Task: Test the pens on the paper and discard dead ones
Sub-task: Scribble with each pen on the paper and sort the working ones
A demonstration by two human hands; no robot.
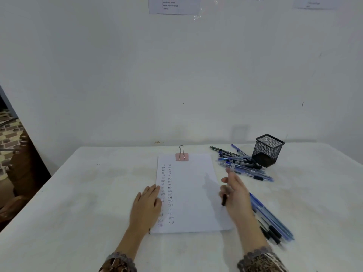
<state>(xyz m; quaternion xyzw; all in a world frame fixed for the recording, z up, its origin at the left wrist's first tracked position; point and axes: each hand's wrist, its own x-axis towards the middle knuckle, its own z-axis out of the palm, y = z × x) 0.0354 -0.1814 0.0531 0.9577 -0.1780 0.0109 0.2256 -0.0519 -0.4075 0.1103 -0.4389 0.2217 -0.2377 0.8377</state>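
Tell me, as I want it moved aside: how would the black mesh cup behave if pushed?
The mesh cup looks light: open wire weave, no pens sticking out. Upright and fairly tall, it may tip if pushed near the rim. Sliding it could roll the loose pens beside it.

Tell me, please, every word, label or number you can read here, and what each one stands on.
"Test": handwritten again and again in two columns down the left side of the paper; faint, so this is the likeliest reading.
Taped sheet on the wall: printed lines, too blurred to read.
Second sheet at upper right: too blurred to read.
Pens: any print is too small to tell.
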